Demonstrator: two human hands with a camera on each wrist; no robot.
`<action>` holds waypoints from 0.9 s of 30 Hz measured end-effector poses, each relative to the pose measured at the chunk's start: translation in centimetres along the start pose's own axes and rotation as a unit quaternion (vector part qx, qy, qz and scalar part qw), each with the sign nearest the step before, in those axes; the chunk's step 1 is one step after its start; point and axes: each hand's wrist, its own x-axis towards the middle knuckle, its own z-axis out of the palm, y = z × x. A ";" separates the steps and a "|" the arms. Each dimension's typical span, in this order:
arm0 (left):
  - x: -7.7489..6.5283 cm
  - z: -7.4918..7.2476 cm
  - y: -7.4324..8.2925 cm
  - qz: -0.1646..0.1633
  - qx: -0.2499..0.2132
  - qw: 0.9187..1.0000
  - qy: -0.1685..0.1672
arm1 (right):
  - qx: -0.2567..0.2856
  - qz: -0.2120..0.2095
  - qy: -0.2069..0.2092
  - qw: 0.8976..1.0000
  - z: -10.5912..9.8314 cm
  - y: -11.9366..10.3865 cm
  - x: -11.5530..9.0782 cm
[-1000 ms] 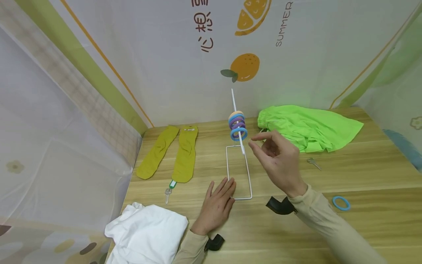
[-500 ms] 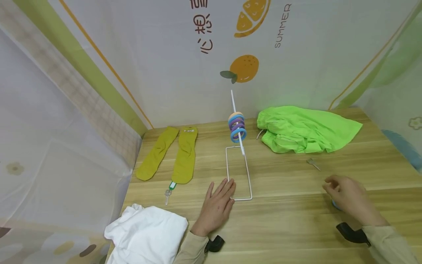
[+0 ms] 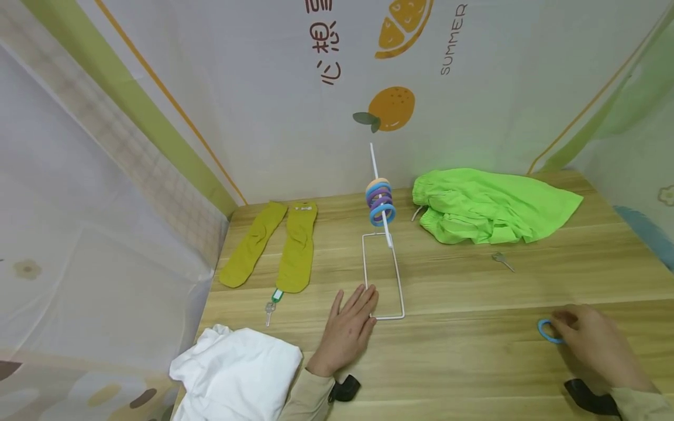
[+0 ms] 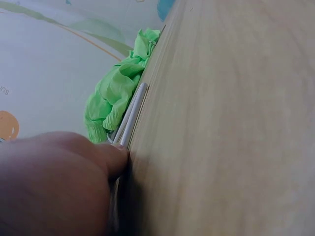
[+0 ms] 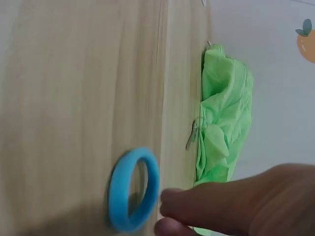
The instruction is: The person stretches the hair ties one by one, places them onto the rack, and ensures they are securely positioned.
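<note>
My left hand (image 3: 344,333) lies flat with fingers straight, resting on the left side of the white wire base (image 3: 398,286) of a ring stand. From that base a slanted white rod (image 3: 374,161) rises, with several purple, blue and peach rings (image 3: 380,202) around it. At the right of the table my right hand (image 3: 595,339) pinches the near edge of a loose blue ring (image 3: 543,334) between thumb and fingers. In the right wrist view the blue ring (image 5: 118,196) is beside the fingertips, low over the wood; the exact contact is partly hidden.
A bright green garment (image 3: 489,204) lies at the back right, with a key (image 3: 502,261) in front. Mustard socks (image 3: 296,251) and a green-tagged key (image 3: 270,310) lie on the left. White cloth (image 3: 237,374) is at the front left. A printed curtain (image 3: 263,117) hangs behind the wooden table (image 3: 453,362).
My right hand has moved from beside the stand to the right and towards me, down to the loose blue ring, which has shifted slightly. The left hand stays in place.
</note>
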 end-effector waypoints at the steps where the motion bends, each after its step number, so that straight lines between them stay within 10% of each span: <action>1: 0.0 0.0 0.0 0.000 0.002 1.000 0.000 | -0.003 0.001 0.000 1.000 0.0 0.1 -0.1; 16: 0.0 -0.1 0.1 0.001 0.002 1.000 0.002 | 0.006 -0.019 0.055 0.998 0.2 -0.2 -0.6; 27: 0.0 -0.1 0.1 0.004 0.002 1.000 0.002 | 0.083 -0.096 0.183 0.975 -0.5 -8.1 -0.6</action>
